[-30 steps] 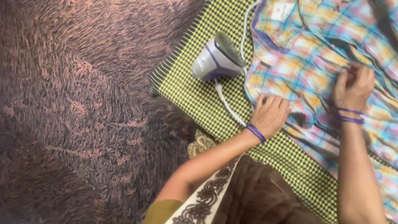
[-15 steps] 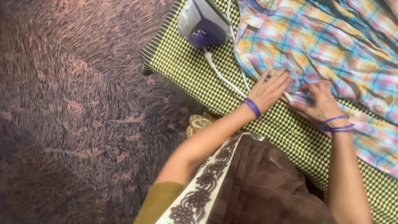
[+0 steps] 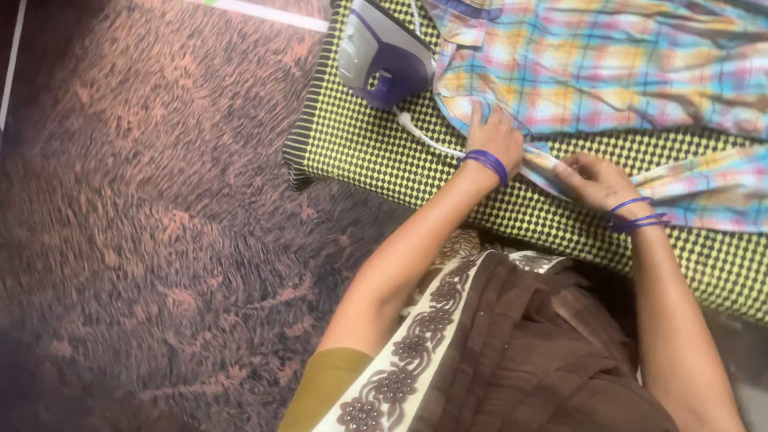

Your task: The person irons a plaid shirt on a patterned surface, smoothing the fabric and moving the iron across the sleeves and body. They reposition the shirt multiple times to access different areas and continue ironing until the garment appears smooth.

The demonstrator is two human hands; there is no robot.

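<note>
Plaid shirt spread on checked cloth; soft, light, easily creased. Left hand pressed flat near the sleeve seam, right hand pinching the sleeve. Best held at hems or cuff.

**Count of things**

One plaid shirt lies on one checked cloth. One iron stands near the cloth's left edge, with one white cord. Two hands rest on the shirt: left hand, right hand. Each wrist wears purple bangles.
</note>
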